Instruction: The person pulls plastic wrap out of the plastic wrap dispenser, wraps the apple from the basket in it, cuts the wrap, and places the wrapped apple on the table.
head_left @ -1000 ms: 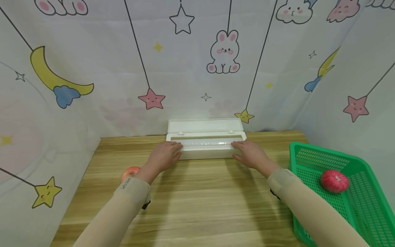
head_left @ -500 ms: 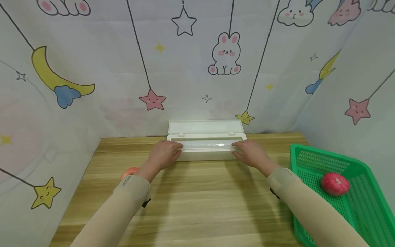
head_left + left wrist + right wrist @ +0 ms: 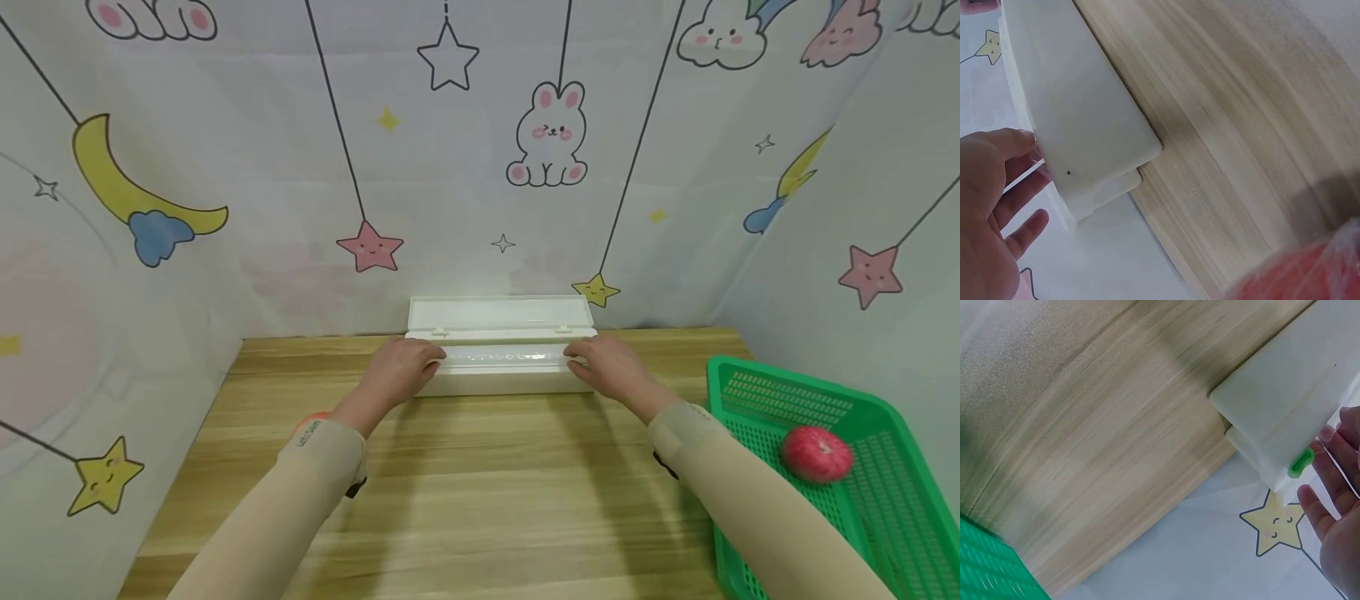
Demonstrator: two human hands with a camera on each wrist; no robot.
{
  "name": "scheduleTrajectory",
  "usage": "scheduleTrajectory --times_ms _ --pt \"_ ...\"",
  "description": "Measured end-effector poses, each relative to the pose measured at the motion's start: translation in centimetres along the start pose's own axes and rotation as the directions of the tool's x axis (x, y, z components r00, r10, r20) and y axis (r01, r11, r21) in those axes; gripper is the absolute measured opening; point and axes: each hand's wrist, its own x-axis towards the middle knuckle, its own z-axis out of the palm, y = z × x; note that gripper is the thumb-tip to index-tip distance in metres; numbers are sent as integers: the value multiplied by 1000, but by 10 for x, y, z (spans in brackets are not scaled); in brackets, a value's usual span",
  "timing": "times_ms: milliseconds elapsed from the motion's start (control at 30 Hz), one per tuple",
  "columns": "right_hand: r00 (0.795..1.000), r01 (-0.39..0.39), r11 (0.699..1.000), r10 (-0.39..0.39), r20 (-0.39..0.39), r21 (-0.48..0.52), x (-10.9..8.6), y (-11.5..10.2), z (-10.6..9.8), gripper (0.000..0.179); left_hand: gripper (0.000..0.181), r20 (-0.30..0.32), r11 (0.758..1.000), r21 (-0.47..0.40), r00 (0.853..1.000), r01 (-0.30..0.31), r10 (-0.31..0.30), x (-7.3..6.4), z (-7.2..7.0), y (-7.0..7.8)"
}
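A long white plastic wrap dispenser (image 3: 502,383) stands at the back of the table, its lid (image 3: 498,314) raised. A roll of clear plastic wrap (image 3: 502,356) shows inside. My left hand (image 3: 397,371) is at the left end of the opening, thumb and forefinger pinching the wrap close to the front edge. At the other end my right hand (image 3: 609,368) pinches it likewise. In the right wrist view a green piece (image 3: 1300,462) sits near the dispenser's end, beside the fingertips. The lower fingers of both hands are spread apart.
A red round thing in clear film (image 3: 1297,275) lies on the table, mostly behind my left sleeve in the head view. To the right stands a green basket (image 3: 795,379) holding a red round item (image 3: 816,454). A patterned cloth wall rises right behind the dispenser.
Both thumbs have risen from the dispenser's front face toward the forefingers. The head view has tilted up slightly, and the left sleeve now covers more of the red round thing.
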Motion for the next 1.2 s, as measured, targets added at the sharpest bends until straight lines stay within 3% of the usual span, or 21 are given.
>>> scheduleTrajectory --times_ms 333,567,1200 --pt "1000 -9 999 10 25 -37 8 2 -1 14 20 -66 999 28 998 -16 18 3 2 -1" --pt "1000 -27 998 27 7 -52 12 5 1 11 19 -53 999 -21 998 30 -31 8 1 -2" --pt "996 -83 995 84 -12 51 26 9 -7 12 20 -12 992 -95 996 84 -86 16 -11 -4"
